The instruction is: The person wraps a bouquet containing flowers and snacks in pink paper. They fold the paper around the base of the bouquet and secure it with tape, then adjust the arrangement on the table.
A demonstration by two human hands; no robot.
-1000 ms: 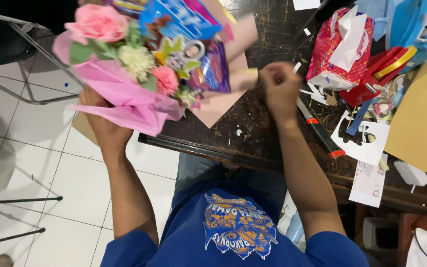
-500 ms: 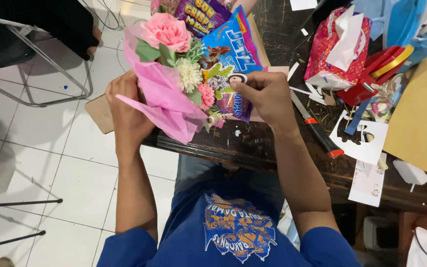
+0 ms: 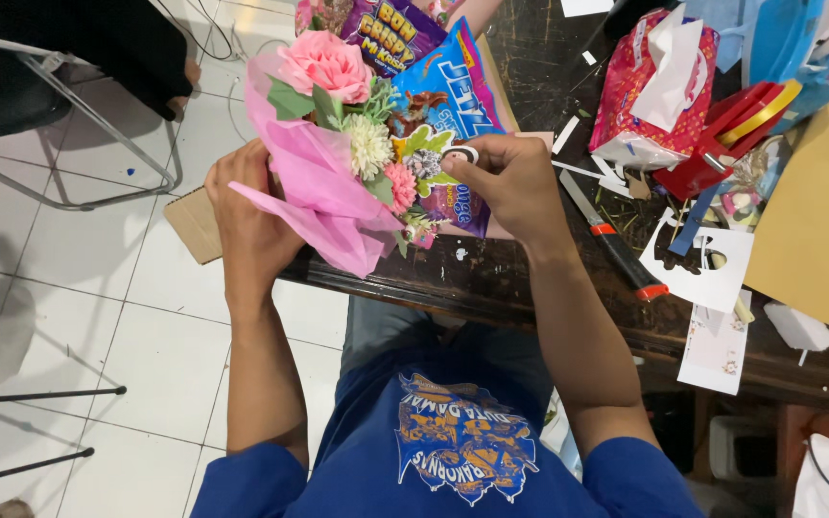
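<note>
The right hand (image 3: 510, 182) has its fingers (image 3: 467, 163) pinched together on a small white round tag (image 3: 462, 152), pressing it into the front of the bouquet (image 3: 357, 163), probably to stick it on. The left hand (image 3: 247, 216) is wrapped tight around the pink wrapping (image 3: 314, 201) to steady the whole bunch over the desk (image 3: 530, 278) edge. Behind the pink flower (image 3: 323, 62) sit a blue snack bag (image 3: 448, 91) and a purple snack bag (image 3: 390, 34). Off to the right there's a red tissue pack (image 3: 650, 86).

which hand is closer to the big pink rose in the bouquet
Left. The left hand grips the pink wrapping just below the rose; the right hand is farther off, across the bouquet by the snack packets.
</note>
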